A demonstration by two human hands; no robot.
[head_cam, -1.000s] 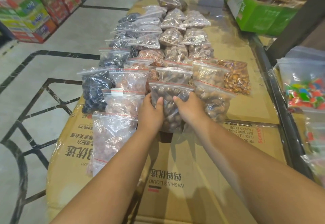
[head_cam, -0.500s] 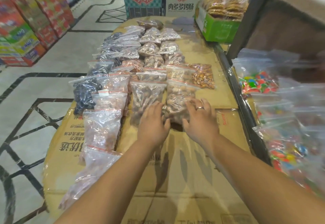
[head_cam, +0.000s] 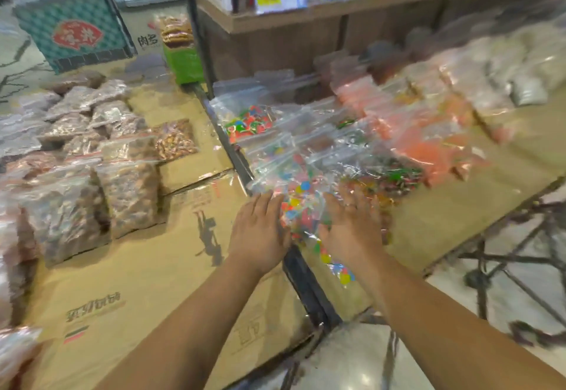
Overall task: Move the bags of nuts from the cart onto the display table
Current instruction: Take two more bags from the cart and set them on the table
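Note:
Clear zip bags of brown nuts (head_cam: 128,196) lie in rows on the cardboard-covered surface (head_cam: 147,273) at the left. My left hand (head_cam: 260,230) and my right hand (head_cam: 352,230) are to the right of them, both with fingers straight and palms facing each other. Between them lies a clear bag of coloured candy (head_cam: 303,206), on the neighbouring surface (head_cam: 444,215). My left fingertips are at the bag's left edge and my right hand is at its right side. Neither hand holds anything. The picture is blurred by motion.
A black metal rail (head_cam: 306,285) separates the two surfaces. More candy bags and orange-filled bags (head_cam: 428,144) cover the right surface. Behind stand a wooden shelf (head_cam: 306,19), a green box (head_cam: 183,62) and a teal carton (head_cam: 73,28). Tiled floor shows at lower right.
Both hands let go of the nut bag on the cardboard, opened, and swung right to the candy bag. The view turned right with them.

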